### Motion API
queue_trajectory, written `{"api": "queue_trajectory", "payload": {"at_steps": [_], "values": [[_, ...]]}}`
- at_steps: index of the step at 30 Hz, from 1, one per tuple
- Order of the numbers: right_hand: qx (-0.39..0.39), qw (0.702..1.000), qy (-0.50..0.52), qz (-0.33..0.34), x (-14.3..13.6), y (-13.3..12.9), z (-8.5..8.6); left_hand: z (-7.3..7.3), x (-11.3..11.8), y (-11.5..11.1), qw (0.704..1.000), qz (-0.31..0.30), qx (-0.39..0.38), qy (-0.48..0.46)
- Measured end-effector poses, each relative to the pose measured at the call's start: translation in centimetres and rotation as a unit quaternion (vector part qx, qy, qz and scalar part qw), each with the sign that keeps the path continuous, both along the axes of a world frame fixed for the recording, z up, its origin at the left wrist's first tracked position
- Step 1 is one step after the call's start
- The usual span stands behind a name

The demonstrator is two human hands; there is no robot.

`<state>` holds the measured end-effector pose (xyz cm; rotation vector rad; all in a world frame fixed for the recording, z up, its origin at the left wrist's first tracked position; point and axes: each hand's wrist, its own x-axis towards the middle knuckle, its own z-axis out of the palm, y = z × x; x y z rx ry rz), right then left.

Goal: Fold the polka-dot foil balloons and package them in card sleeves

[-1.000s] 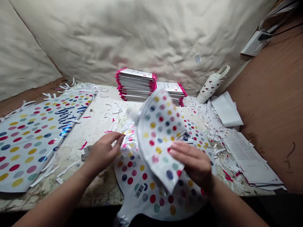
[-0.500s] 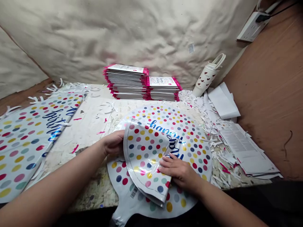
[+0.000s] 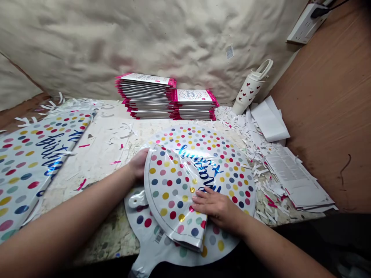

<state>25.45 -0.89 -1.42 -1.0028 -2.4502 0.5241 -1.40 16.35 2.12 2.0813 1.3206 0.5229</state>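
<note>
A flat foil balloon with coloured dots and blue lettering [image 3: 171, 189] lies folded over in front of me. Beneath it is another dotted foil balloon [image 3: 232, 154], its neck pointing down past the table's front edge. My left hand [image 3: 139, 164] grips the folded balloon at its upper left edge, with the fingers mostly hidden behind the foil. Spread flat on the folded foil, near its crease, my right hand [image 3: 216, 208] presses down with fingers stretched out. A white tab with a small hole [image 3: 138, 200] sticks out at the left, below my left hand.
More dotted foil balloons [image 3: 26, 166] lie at the left. Two stacks of pink-edged packets [image 3: 147, 96] stand at the back, beside a white tumbler with hearts [image 3: 249, 90]. Paper shreds [image 3: 262, 185] and printed sheets [image 3: 301, 179] cover the right side. A power strip [image 3: 307, 23] hangs upper right.
The white tab with the hole has come into view under the left edge of the folded balloon. My right hand stays flat on the foil. The whole view has shifted slightly.
</note>
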Motion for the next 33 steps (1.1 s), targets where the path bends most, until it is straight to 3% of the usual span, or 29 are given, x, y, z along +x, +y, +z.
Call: {"api": "queue_trajectory", "payload": {"at_steps": [4, 6, 9, 11, 14, 17, 21, 23, 25, 28, 31, 33], "values": [[-0.004, 1.000, -0.009, 0.002, 0.1, 0.1, 0.1, 1.2, -4.7, 2.4, 0.999, -0.036, 0.003, -0.022], [-0.006, 1.000, -0.009, 0.011, 0.2, 0.2, 0.1, 1.8, -4.9, 2.4, 0.998, -0.038, 0.040, -0.019], [-0.011, 1.000, -0.002, 0.027, 0.3, 0.6, 0.2, 1.6, -0.5, 0.1, 0.992, -0.112, 0.062, -0.003], [-0.018, 0.999, 0.000, 0.044, 0.5, 0.9, 0.3, 0.7, 3.9, -2.2, 0.973, -0.224, 0.059, 0.004], [-0.003, 0.999, 0.015, 0.033, 1.2, 0.7, 0.4, -1.0, 8.9, -4.6, 0.919, -0.383, 0.081, 0.053], [0.022, 0.999, 0.037, -0.029, 2.1, -0.1, 0.2, -2.1, 10.5, -5.2, 0.899, -0.385, 0.149, 0.144], [0.022, 0.999, 0.024, -0.017, 2.7, -1.2, 0.2, -2.1, 10.4, -5.3, 0.916, -0.313, 0.166, 0.190], [-0.005, 0.999, 0.022, -0.035, 2.8, -1.3, 0.6, -1.9, 9.8, -5.8, 0.923, -0.292, 0.158, 0.196], [-0.042, 0.994, 0.038, -0.094, 2.8, -0.9, 1.2, -1.9, 7.9, -6.3, 0.926, -0.283, 0.149, 0.201], [-0.126, 0.971, 0.073, -0.191, 2.7, 0.6, 2.3, -1.8, 2.2, -6.5, 0.934, -0.246, 0.131, 0.224], [-0.227, 0.938, 0.076, -0.252, 2.1, 3.0, 3.2, -0.7, -4.0, -6.2, 0.954, -0.157, 0.064, 0.247], [-0.253, 0.923, 0.059, -0.283, 1.3, 4.9, 3.5, 1.0, -6.1, -6.5, 0.974, -0.051, 0.027, 0.217]]}}
